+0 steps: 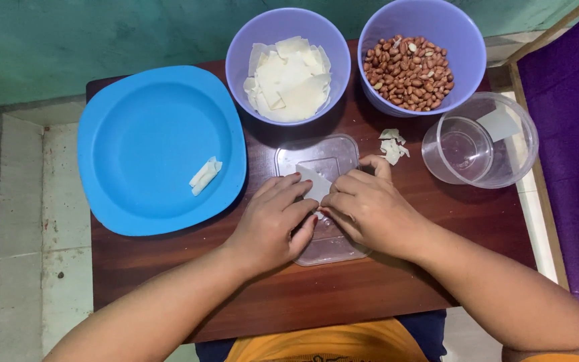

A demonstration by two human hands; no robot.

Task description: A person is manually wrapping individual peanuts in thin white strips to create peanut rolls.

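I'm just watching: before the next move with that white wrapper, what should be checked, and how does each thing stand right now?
1. Both hands on the white wrapper: left hand and right hand pinch it. Ok.
2. Wrapper over the clear flat lid, not the bare table: ok.
3. Peanut inside the fold: cannot tell, fingers hide it.
4. Bowl of peanuts stocked: ok.
5. Bowl of wrappers stocked: ok.
6. Blue plate has space beside the one finished roll: ok.
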